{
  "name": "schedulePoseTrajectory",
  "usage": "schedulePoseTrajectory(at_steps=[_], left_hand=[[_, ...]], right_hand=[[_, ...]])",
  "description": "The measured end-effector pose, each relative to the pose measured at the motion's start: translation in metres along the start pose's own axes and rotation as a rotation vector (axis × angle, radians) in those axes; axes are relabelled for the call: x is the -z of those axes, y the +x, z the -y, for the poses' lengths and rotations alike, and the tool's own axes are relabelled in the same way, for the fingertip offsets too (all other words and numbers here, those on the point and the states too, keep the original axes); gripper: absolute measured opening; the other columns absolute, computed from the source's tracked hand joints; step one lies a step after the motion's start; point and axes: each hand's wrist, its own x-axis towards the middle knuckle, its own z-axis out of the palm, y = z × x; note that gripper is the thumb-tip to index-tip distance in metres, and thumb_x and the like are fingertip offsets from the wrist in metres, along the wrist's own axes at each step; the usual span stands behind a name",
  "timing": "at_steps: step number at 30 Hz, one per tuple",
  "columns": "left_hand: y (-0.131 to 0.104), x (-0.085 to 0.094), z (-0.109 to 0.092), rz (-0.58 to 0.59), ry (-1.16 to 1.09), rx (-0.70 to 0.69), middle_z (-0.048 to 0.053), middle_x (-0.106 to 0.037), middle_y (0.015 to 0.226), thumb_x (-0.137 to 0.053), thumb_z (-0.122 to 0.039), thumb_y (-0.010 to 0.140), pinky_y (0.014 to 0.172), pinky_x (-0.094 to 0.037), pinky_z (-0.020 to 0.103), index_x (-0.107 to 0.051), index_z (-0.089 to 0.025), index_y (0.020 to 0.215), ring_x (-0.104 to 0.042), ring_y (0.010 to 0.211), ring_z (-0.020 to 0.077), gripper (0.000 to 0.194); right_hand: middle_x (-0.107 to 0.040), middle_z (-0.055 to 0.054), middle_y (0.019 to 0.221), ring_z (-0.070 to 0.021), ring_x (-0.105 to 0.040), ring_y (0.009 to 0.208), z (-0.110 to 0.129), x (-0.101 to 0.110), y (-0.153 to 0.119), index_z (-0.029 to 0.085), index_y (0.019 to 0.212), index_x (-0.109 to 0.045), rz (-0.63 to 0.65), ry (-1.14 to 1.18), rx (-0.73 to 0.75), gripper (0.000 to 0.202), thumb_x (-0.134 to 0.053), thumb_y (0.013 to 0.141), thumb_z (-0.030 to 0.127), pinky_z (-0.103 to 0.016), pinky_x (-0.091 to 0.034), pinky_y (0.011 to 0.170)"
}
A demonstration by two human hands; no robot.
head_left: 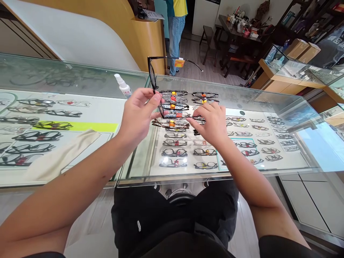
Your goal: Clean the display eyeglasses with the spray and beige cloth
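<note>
Above the glass counter, my left hand point(139, 111) pinches a pair of black-framed eyeglasses point(152, 73) by the front frame, near the bridge. The glasses are turned on their side with both temples unfolded to the right. An orange-yellow tag point(179, 63) hangs from the upper temple. My right hand point(212, 122) has its thumb and fingers closed around the lower temple, partly hiding it. To the left of my left hand stands a white spray bottle point(123, 86). A cream cloth point(61, 154) lies crumpled on the glass beneath my left forearm.
Rows of eyeglasses point(174, 152) fill the glass display case point(139, 175) below my hands, and more lie in its left section. Beyond it, a person in jeans point(175, 36) stands by a wooden counter point(150, 39). Cardboard boxes point(297, 48) sit on another case at the right.
</note>
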Motion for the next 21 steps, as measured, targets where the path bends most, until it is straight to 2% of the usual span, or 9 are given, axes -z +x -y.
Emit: schedulePoseTrajectory(at_steps=[5,7,10,12,15,17,21], left_hand=[[-0.002,-0.001,0.003,0.018,0.031,-0.021,0.007,-0.069,0.113,-0.097,-0.057,0.079,0.07,-0.07,0.034,-0.073,-0.027,0.101,-0.07,0.112,0.0262,0.044],[-0.005,-0.003,0.005,0.054,0.061,-0.039,0.007,-0.07,0.114,-0.097,-0.055,0.081,0.072,-0.069,0.033,-0.073,-0.026,0.101,-0.07,0.11,0.0244,0.042],[-0.012,-0.007,0.007,0.154,0.099,-0.066,0.007,-0.07,0.112,-0.098,-0.051,0.08,0.075,-0.069,0.033,-0.073,-0.024,0.1,-0.069,0.103,0.0216,0.041],[-0.018,-0.011,0.007,0.23,0.111,-0.08,0.007,-0.07,0.114,-0.097,-0.049,0.082,0.084,-0.069,0.035,-0.074,-0.023,0.1,-0.069,0.105,0.0209,0.039],[-0.027,-0.018,0.007,0.318,0.105,-0.071,0.006,-0.07,0.116,-0.094,-0.049,0.086,0.1,-0.066,0.037,-0.073,-0.022,0.103,-0.068,0.11,0.0202,0.038],[-0.03,-0.02,0.009,0.359,0.084,-0.037,0.005,-0.068,0.115,-0.093,-0.051,0.087,0.097,-0.066,0.035,-0.071,-0.022,0.104,-0.068,0.108,0.0194,0.04],[-0.03,-0.019,0.012,0.393,0.047,0.037,0.005,-0.064,0.118,-0.093,-0.054,0.086,0.08,-0.064,0.028,-0.064,-0.023,0.107,-0.067,0.102,0.0173,0.047]], right_hand=[[-0.075,-0.003,0.086,-0.0289,-0.059,0.096,0.007,0.006,-0.001,0.024,0.085,-0.074,0.066,0.009,0.021,0.032,-0.075,0.102,0.051,-0.048,-0.032,0.091],[-0.076,-0.005,0.091,-0.0302,-0.059,0.1,0.011,0.008,-0.002,0.024,0.088,-0.075,0.062,0.019,0.023,0.036,-0.071,0.104,0.056,-0.05,-0.033,0.094],[-0.079,-0.008,0.111,-0.0328,-0.062,0.112,0.017,0.008,-0.003,0.024,0.112,-0.076,0.022,0.089,0.032,0.036,-0.069,0.104,0.058,-0.052,-0.038,0.102],[-0.078,-0.011,0.124,-0.0331,-0.065,0.117,0.021,0.007,-0.004,0.022,0.13,-0.072,0.017,0.187,0.064,0.042,-0.068,0.105,0.056,-0.052,-0.043,0.104],[-0.076,-0.014,0.134,-0.0324,-0.068,0.121,0.026,0.003,-0.006,0.021,0.14,-0.066,0.032,0.343,0.119,0.044,-0.065,0.108,0.051,-0.051,-0.051,0.106],[-0.076,-0.014,0.138,-0.0324,-0.068,0.127,0.028,-0.001,-0.008,0.022,0.141,-0.065,0.022,0.412,0.139,0.041,-0.065,0.108,0.047,-0.052,-0.053,0.111],[-0.077,-0.013,0.144,-0.0318,-0.069,0.133,0.025,-0.008,-0.013,0.024,0.144,-0.065,-0.01,0.487,0.145,0.042,-0.069,0.106,0.041,-0.053,-0.055,0.116]])
